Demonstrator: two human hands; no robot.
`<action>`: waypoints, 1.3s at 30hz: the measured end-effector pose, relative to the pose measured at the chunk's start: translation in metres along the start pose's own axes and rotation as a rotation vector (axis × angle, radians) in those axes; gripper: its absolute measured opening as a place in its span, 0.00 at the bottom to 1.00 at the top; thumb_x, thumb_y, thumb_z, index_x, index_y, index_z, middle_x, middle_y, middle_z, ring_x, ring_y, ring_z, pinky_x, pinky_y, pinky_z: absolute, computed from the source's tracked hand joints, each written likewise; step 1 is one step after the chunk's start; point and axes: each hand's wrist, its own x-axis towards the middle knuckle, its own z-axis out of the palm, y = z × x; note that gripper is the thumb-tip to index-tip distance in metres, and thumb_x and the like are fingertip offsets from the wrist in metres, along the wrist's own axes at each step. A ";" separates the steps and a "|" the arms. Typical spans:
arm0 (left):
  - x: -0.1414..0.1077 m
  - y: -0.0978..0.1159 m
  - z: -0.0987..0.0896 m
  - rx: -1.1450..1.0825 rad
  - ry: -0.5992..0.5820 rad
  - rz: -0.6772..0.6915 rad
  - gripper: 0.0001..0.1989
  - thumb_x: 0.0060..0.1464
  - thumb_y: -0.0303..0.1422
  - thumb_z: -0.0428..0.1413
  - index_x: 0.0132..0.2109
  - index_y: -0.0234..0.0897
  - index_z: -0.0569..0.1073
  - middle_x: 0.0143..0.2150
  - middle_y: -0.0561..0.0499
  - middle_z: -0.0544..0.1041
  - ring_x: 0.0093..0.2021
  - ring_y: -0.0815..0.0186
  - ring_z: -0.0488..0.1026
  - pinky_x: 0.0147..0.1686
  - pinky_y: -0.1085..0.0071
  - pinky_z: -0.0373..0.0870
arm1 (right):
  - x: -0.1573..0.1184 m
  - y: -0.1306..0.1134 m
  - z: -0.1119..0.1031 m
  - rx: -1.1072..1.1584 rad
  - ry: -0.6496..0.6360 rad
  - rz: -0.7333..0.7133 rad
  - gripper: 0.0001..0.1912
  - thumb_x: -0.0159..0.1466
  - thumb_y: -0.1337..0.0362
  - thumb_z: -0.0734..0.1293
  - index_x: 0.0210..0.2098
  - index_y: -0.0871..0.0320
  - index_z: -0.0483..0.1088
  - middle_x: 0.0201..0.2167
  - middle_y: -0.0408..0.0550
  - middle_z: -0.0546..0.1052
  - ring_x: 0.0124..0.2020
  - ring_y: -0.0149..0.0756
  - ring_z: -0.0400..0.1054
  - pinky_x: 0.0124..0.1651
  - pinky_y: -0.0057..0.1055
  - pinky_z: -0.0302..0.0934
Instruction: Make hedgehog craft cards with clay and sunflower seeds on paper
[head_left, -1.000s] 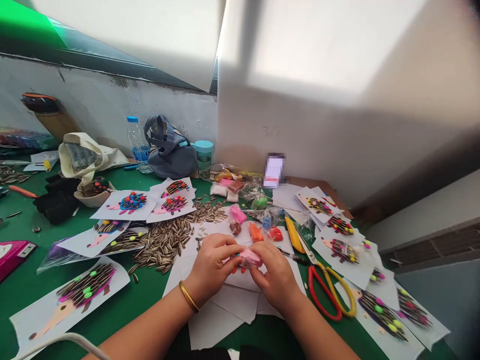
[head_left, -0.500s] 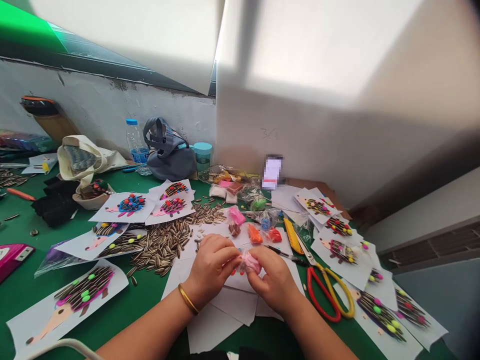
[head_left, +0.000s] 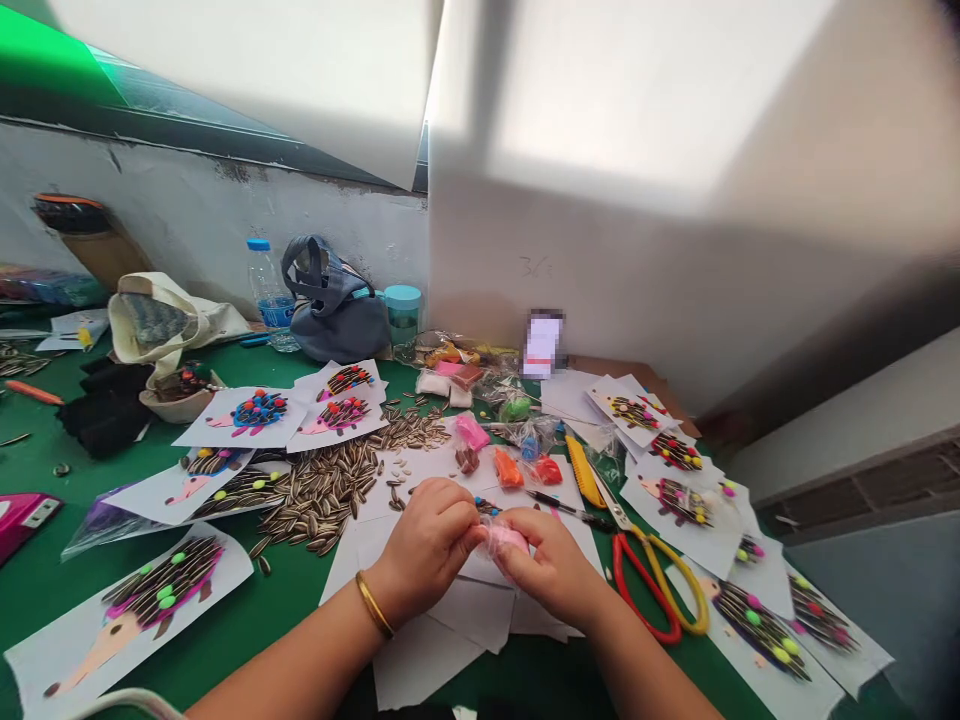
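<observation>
While pinching pink clay point(head_left: 501, 540) between closed left hand point(head_left: 427, 550) and right hand point(head_left: 547, 570) (bangle point(head_left: 373, 604) on the left), over paper point(head_left: 427, 660) at the counter's point(head_left: 225, 625) front edge.

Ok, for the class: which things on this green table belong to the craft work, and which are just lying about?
Craft work: pink clay between left hand and right hand; orange clay; sunflower seeds; hedgehog picture.
Lying about: water bottle; grey bag; teal-lidded cup.
</observation>
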 end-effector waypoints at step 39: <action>-0.002 -0.005 0.003 -0.234 0.222 -0.211 0.17 0.67 0.35 0.42 0.30 0.39 0.65 0.29 0.51 0.67 0.33 0.64 0.65 0.37 0.66 0.63 | 0.001 0.009 -0.014 -0.015 0.130 0.013 0.10 0.64 0.61 0.60 0.31 0.57 0.69 0.28 0.42 0.71 0.30 0.33 0.64 0.34 0.27 0.57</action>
